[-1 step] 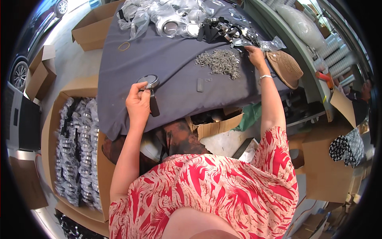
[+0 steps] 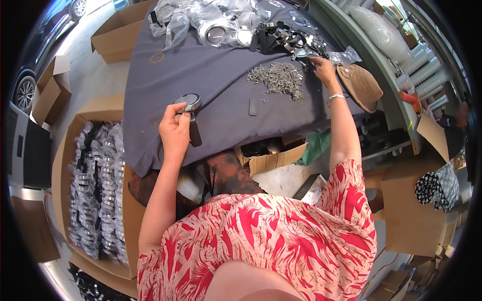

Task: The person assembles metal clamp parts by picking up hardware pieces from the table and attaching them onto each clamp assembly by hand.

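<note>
In my left hand (image 2: 174, 128), above the near left part of the cloth-covered table, is a round silver-rimmed piece (image 2: 189, 100) with a short black strap (image 2: 195, 131) hanging below it. My thumb and fingers pinch its near edge. My right hand (image 2: 325, 70) reaches out to the near right edge of a pile of black straps and metal parts (image 2: 286, 39). Its fingers are drawn together there, and what they hold is too small to tell. Between the hands lie a heap of small metal hooks or clips (image 2: 278, 81) and a small dark flat rectangle (image 2: 253, 107).
Plastic-wrapped round metal parts (image 2: 216, 32) cover the table's far side. A straw hat (image 2: 359, 86) sits by the right edge; a rubber band (image 2: 157, 57) lies far left. Left of the table stands a carton (image 2: 129, 220) of wrapped pieces. Another open carton (image 2: 276, 161) is underneath.
</note>
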A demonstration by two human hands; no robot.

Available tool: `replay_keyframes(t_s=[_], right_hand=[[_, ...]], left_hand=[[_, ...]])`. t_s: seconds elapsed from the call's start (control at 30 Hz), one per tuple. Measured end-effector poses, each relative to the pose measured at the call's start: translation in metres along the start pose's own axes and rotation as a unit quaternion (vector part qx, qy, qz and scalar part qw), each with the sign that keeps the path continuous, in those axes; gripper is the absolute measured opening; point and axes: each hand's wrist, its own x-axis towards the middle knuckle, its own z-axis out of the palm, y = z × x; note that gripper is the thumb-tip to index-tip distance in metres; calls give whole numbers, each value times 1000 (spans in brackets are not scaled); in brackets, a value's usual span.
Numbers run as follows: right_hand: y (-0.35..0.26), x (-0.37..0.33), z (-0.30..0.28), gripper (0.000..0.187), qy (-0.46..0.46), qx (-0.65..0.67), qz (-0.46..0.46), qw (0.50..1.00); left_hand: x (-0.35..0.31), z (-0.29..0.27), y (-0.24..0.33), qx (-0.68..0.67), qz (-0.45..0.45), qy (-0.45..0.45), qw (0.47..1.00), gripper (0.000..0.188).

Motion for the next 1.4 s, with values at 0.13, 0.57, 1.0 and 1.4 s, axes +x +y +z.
replay_keyframes(t_s=[0.13, 0.57, 1.0, 1.4], right_hand=[[4, 9, -7, 35, -37, 45, 12, 998], [-45, -44, -6, 32, -53, -225, -11, 973], [-85, -86, -13, 22, -4, -138, -71, 988], [-129, -102, 26, 21, 2, -12, -141, 990]], left_hand=[[0, -1, -3, -1, 6, -8, 1000, 15], [1, 0, -2, 22, 11, -16, 1000, 16], [1, -2, -2, 32, 16, -16, 999, 16], [3, -4, -5, 29, 6, -18, 999, 16]])
